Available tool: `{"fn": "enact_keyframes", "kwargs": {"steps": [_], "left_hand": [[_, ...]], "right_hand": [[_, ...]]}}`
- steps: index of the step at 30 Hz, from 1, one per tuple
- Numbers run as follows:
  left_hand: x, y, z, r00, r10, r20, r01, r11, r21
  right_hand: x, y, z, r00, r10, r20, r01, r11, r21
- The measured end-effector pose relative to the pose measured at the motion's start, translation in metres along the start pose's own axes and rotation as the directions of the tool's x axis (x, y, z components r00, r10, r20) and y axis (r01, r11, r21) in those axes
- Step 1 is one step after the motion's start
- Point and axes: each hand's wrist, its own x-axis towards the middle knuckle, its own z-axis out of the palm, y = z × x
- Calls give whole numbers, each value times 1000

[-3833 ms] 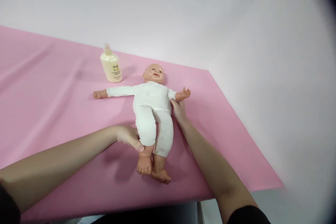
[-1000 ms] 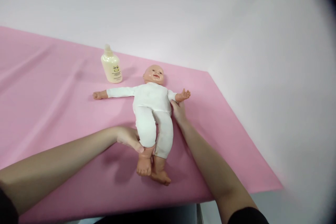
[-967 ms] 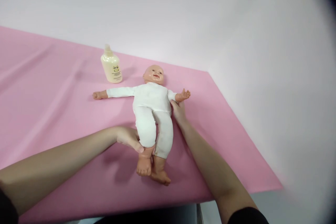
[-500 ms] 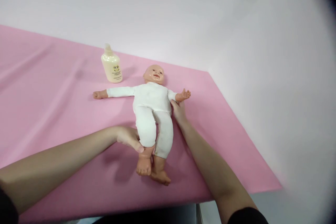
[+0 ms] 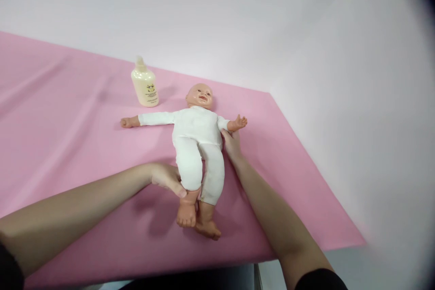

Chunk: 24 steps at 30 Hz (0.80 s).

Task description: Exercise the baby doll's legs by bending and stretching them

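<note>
A baby doll point(image 5: 195, 140) in a white bodysuit lies on its back on a pink sheet point(image 5: 68, 145), arms spread, head toward the wall. My left hand point(image 5: 166, 177) is closed around the doll's lower leg just above the ankle, thumb on top. My right hand point(image 5: 231, 141) grips the doll under its arm at the side of the body; its fingers are partly hidden behind the doll.
A cream lotion bottle point(image 5: 144, 83) with a pump top stands on the sheet behind the doll's outstretched arm. White walls meet in a corner at the back right. The sheet's front edge runs just below the doll's feet, its right edge slants off to the right.
</note>
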Motion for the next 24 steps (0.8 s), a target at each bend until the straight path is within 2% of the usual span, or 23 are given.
{"fn": "enact_keyframes", "kwargs": {"steps": [6,15,24], "left_hand": [[-1,-2,0,1000,-31,-3,31,999,-42],[-1,-2,-1,1000,-10,1,10,999,-30],[-1,1,1,999,-32,-12,32,999,-32]], "right_hand": [[-1,-1,1,1000,1,-10,-1,1000,-4],[-2,-6,2,999,-23,-25,23,1000,13],[0,-1,-1,1000,-27,5,27,999,-21]]}}
